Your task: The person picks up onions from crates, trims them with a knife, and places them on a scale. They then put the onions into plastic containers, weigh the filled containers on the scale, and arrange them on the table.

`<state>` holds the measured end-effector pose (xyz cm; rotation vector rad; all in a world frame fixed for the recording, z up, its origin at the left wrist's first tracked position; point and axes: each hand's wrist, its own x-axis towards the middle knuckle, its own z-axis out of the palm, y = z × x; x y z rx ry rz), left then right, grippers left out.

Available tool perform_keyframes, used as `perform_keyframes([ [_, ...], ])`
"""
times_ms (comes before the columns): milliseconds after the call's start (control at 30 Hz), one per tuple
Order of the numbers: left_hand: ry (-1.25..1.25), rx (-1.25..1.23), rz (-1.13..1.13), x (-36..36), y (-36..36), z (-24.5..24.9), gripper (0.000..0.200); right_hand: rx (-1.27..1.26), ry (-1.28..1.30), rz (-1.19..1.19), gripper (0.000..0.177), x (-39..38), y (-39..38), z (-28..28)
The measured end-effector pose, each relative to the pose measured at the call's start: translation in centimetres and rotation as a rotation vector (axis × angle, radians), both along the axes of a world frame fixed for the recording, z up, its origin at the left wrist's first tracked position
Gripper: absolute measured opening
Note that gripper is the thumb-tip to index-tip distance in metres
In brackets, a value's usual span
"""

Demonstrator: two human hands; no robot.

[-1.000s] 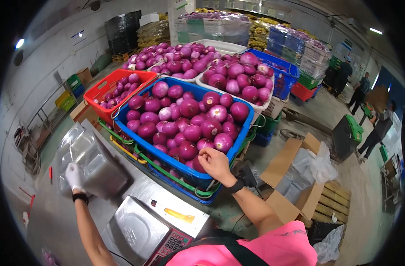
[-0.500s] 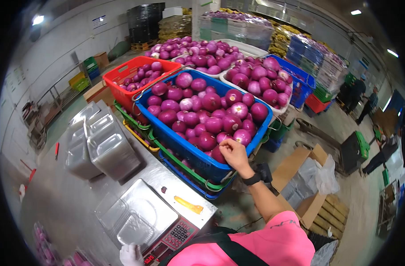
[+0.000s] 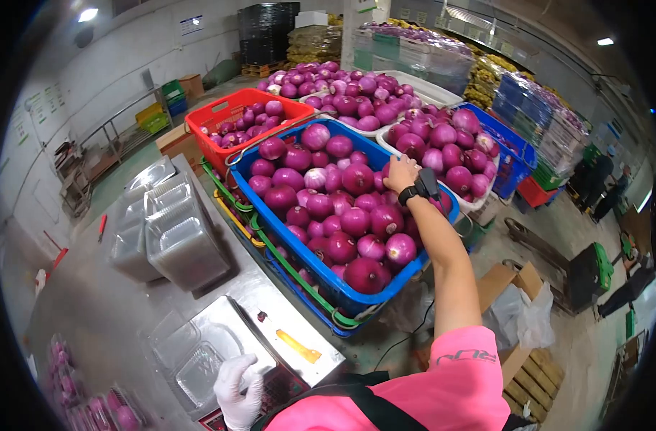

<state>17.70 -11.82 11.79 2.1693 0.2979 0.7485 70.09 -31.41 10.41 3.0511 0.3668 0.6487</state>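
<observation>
My right hand (image 3: 403, 174), bare with a black wristband, reaches over the right side of the blue basket (image 3: 285, 266) of purple onions (image 3: 357, 222). Its fingers curl down on the onions at the basket's far right; what they hold, if anything, is hidden. My left hand (image 3: 239, 391), in a white glove, hovers over the front of the scale (image 3: 260, 345) with its fingers apart and nothing in them. Beside it an open clear plastic container (image 3: 199, 368) lies on the scale. A yellow-orange object (image 3: 298, 346) and a small dark scrap (image 3: 262, 316) lie to the right.
Stacks of clear trays (image 3: 181, 230) stand on the metal table (image 3: 91, 302), with packed onions (image 3: 112, 411) at its near left. A red basket (image 3: 220, 147) and white baskets (image 3: 479, 203) of onions surround the blue one. A cardboard box (image 3: 495, 287) is at right; people stand far right.
My right hand has moved from the basket's near edge up to its far right part. My left hand has risen from the scale's front edge. The view has shifted slightly.
</observation>
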Motion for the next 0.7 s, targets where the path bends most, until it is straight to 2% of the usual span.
perform_keyframes([
  [100,0.06,-0.04,-0.032,1.7,-1.1,0.4,0.024,-0.028,-0.033,-0.076,0.057,5.4,0.7,-4.2],
  [233,0.118,-0.054,0.041,2.5,-1.4,-1.0,0.025,-0.105,-0.129,-0.195,0.046,6.9,1.9,-5.6],
  [300,0.116,-0.186,0.035,3.1,-1.8,-1.2,0.025,-0.174,-0.059,-0.138,0.037,6.7,1.5,-5.1],
  [367,0.121,-0.261,0.015,3.9,-1.8,-1.6,0.028,-0.18,0.012,-0.072,0.044,6.6,0.9,-4.2],
  [467,0.121,-0.342,-0.046,5.4,-2.1,-1.0,0.029,0.035,-0.052,-0.021,0.063,6.4,0.5,-3.8],
  [533,0.133,-0.477,-0.083,6.3,-1.9,-1.1,0.032,0.341,0.055,0.116,0.073,5.5,-0.5,-1.8],
  [567,0.119,-0.529,-0.106,6.8,-1.9,-1.3,0.032,0.551,0.137,0.284,0.071,5.2,-1.2,-0.9],
  [600,0.107,-0.583,-0.13,7.4,-1.9,-1.4,0.032,0.96,0.425,0.503,0.069,4.6,-2.0,-0.3],
  [667,0.08,-0.709,-0.171,8.5,-1.9,-1.4,0.031,1.789,1.057,0.697,0.065,1.1,-2.3,0.7],
  [700,0.07,-0.756,-0.192,9.1,-2.0,-1.2,0.028,1.948,1.286,0.747,0.063,-0.1,-2.7,1.2],
])
